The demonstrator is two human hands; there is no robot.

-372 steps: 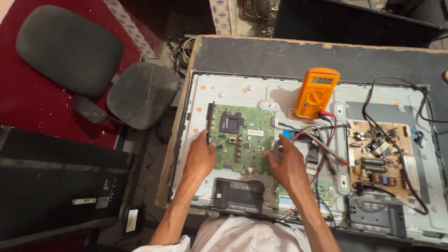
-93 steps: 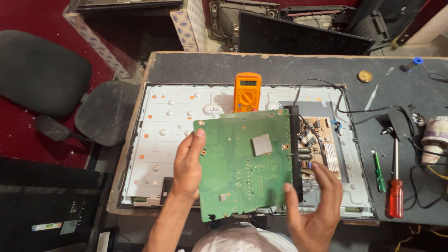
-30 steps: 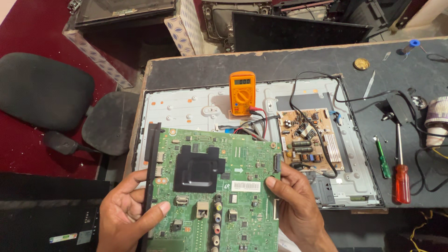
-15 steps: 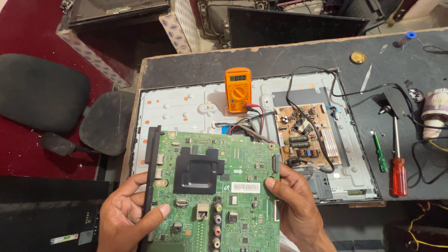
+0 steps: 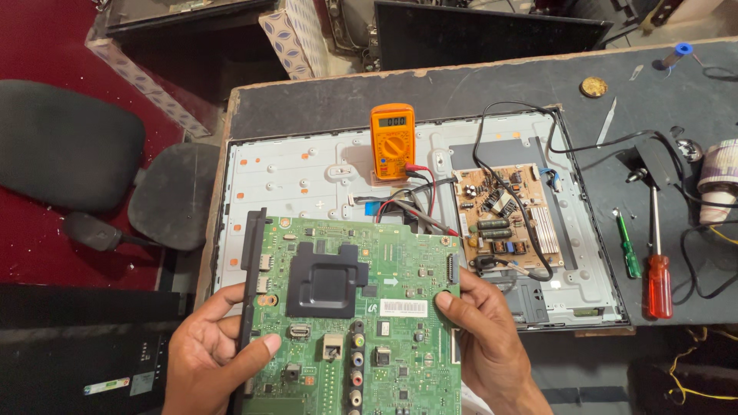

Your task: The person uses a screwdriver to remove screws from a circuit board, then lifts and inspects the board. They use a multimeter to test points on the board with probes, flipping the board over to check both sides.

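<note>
I hold a green circuit board [image 5: 384,307] with a black heat sink at its middle, component side up, close under the camera. My left hand [image 5: 207,357] grips its left edge along a black connector strip, thumb on top. My right hand [image 5: 484,338] grips the right edge, thumb pressing the board. Behind the board lies the opened metal back of a flat television panel [image 5: 300,173] on the dark workbench [image 5: 477,84].
An orange multimeter [image 5: 392,141] with red and black leads sits on the panel beside a brown power board [image 5: 503,215]. A red-handled screwdriver [image 5: 659,280], a green screwdriver [image 5: 629,250], and a tape roll [image 5: 719,180] lie at the right. A black chair [image 5: 69,157] stands left.
The board was lifted off the panel, turned from its bare back side to component side up, and brought close. Over the last second the hands hold it nearly still.
</note>
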